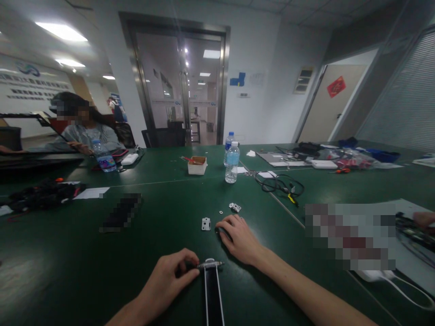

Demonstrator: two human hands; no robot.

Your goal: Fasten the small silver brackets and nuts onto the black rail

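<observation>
My left hand (173,274) pinches the left end of a short metal rod (213,263), thumb and forefinger closed. The rod lies across the top of a long dark strip with white edges (214,294), which runs down out of view. Ahead and to the right, my right hand (239,237) rests on the table, its fingers curled round a small dark rounded piece (224,233) that they partly cover. Near those fingertips lie a flat white plate with holes (205,224), a second white metal bracket (234,207) and a small ring (220,212).
Two water bottles (232,165) stand beyond my hands, with a small open box (197,165) to their left. Cables (280,183) lie at right. A dark pixelated slab (121,213) is at left. One person (91,131) sits far left; another person's hand (424,219) shows at right.
</observation>
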